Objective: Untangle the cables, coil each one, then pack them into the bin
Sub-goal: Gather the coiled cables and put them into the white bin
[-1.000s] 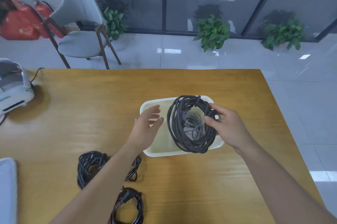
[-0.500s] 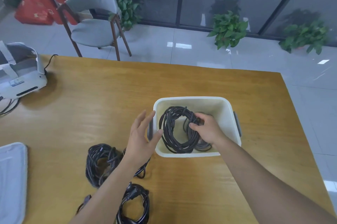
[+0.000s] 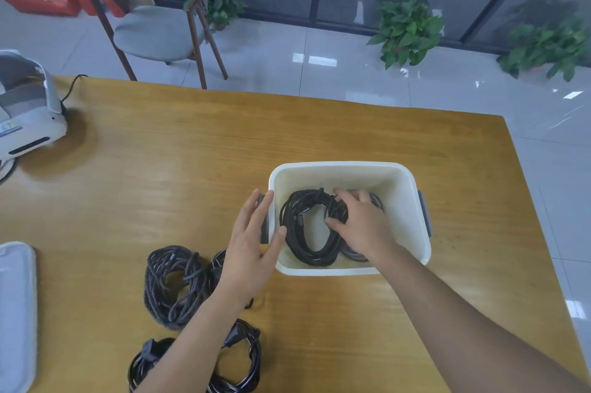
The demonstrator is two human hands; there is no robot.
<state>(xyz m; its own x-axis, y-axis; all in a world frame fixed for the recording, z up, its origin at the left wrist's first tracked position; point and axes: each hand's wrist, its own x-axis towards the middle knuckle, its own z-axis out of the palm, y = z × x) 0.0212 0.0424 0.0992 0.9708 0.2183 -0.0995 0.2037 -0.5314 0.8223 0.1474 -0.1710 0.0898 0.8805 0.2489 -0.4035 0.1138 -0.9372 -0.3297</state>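
Right hand (image 3: pixel 361 226) is down inside the white bin (image 3: pixel 348 168) at centre-right of the frame, fingers curled onto the black braided coil (image 3: pixel 307 226), pressing it to the floor beside a grey coil (image 3: pixel 353 253); left hand (image 3: pixel 252 242) is flat with straight fingers against the bin's left wall, gripping nothing. To do this well I'd keep that brace on, seat the loops flat before letting go, and check no turn rides over the rim. Three more coils wait on the table (image 3: pixel 192 152) at lower left: braided coil (image 3: pixel 171 284), power cord (image 3: pixel 233 357), and one mostly hidden under the left wrist.
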